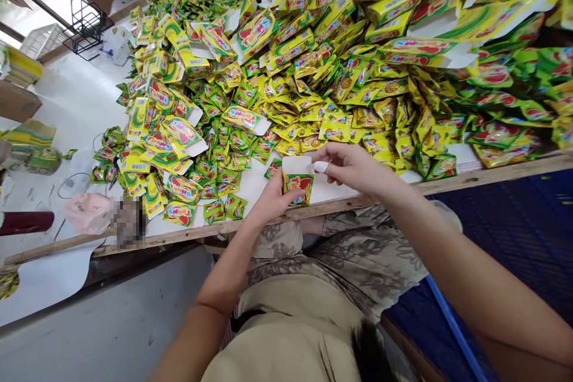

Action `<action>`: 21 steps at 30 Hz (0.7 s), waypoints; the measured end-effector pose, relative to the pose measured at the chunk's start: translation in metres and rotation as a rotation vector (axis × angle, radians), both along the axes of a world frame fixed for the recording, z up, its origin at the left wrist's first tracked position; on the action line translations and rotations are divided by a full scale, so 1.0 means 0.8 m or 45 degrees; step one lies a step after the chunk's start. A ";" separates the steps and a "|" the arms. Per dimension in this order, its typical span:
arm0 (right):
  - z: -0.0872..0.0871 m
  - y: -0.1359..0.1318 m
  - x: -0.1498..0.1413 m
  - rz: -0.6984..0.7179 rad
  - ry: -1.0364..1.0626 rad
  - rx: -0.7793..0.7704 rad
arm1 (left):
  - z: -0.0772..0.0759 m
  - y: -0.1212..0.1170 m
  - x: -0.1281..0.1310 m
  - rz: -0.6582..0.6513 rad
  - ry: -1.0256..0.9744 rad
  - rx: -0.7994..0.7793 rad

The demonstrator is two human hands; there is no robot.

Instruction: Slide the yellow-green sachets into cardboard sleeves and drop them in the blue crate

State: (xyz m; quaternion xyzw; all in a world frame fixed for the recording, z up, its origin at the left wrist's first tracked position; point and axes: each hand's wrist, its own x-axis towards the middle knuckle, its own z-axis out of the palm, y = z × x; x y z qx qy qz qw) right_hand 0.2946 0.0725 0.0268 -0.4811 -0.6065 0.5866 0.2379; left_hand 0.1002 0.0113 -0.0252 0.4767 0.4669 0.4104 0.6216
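Note:
My left hand [272,198] is wrapped round a small yellow-green printed carton [298,182] held upright at the table's near edge, its white top flaps standing open. My right hand [353,166] reaches in from the right with fingers pinched on the carton's white top flap [320,166]. A huge heap of green and yellow sachets [313,89] and flat unfolded cartons [179,131] covers the white table [76,107] just beyond both hands.
A wooden strip [492,174] edges the table near me. A black wire basket [87,24] and cardboard boxes [18,101] stand at the far left. A pink bag [87,212] lies by the edge. A blue crate [514,233] sits at my right.

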 end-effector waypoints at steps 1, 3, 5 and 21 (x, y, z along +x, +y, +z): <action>-0.007 -0.003 -0.003 0.011 0.073 -0.093 | 0.000 0.000 -0.001 -0.015 0.018 0.022; -0.018 -0.008 -0.011 0.006 0.194 -0.210 | 0.000 -0.001 -0.002 -0.029 0.049 0.025; -0.023 -0.009 -0.017 -0.002 0.246 -0.281 | 0.000 -0.001 -0.003 -0.047 0.040 -0.004; -0.026 0.004 -0.031 -0.147 0.426 -0.484 | 0.019 0.023 -0.012 -0.065 -0.614 -0.629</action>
